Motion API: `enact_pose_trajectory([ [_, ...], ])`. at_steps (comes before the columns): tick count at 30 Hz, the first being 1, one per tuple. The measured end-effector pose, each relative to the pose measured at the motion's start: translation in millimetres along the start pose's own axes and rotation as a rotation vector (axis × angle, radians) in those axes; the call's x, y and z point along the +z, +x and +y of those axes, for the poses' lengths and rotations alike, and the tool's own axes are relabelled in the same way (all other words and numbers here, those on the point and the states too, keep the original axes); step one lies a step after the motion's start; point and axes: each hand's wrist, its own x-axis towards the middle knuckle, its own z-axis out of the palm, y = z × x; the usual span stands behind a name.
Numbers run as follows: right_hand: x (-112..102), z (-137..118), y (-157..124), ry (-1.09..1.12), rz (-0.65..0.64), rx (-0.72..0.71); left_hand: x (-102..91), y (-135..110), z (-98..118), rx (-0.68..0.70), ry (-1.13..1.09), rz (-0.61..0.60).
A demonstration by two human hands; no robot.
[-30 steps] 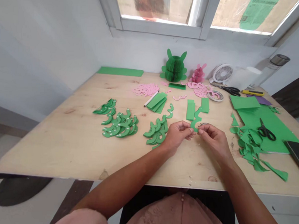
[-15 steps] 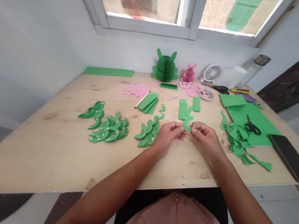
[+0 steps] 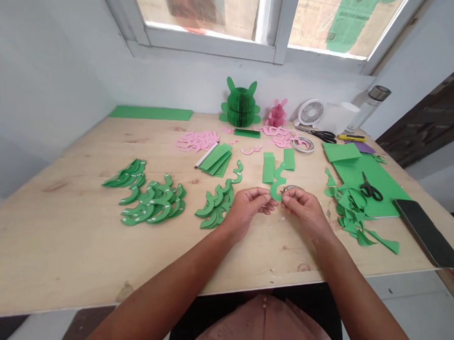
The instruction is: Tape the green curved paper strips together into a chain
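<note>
A wavy green paper cutout (image 3: 279,175) is held upright between my hands, its curved lower end pinched from both sides. My left hand (image 3: 252,206) grips its left edge between thumb and fingers. On the other side, my right hand (image 3: 303,205) pinches the lower right edge. Partly behind the right fingers lies a ring-shaped roll, perhaps tape (image 3: 292,188). Just left of my left hand is a pile of curved green cutouts (image 3: 215,206). Beyond the held piece lie folded green paper strips (image 3: 268,168).
More curved green pieces with white patches (image 3: 152,202) lie left. Black scissors (image 3: 370,189) rest on green sheets (image 3: 383,182), beside green scraps (image 3: 348,206) and a phone (image 3: 424,230). At the back stand a green honeycomb paper figure (image 3: 241,108), a pink one (image 3: 277,115) and a fan (image 3: 311,112).
The view has shifted slightly, so everything on the table sits a little further left. Both hands keep their pinch on the green cutout, with little other movement.
</note>
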Motion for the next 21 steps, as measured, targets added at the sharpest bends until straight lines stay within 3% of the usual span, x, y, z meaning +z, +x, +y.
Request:
enact_pose_trajectory([
  [13, 1.4, -0.8, -0.3, -0.035, 0.014, -0.033, 0.9, -1.3, 0.8, 0.053, 0.050, 0.001],
  [21, 1.2, -0.4, -0.1, -0.022, -0.032, -0.011, -1.4, -2.1, 1.1, 0.031, -0.084, -0.081],
])
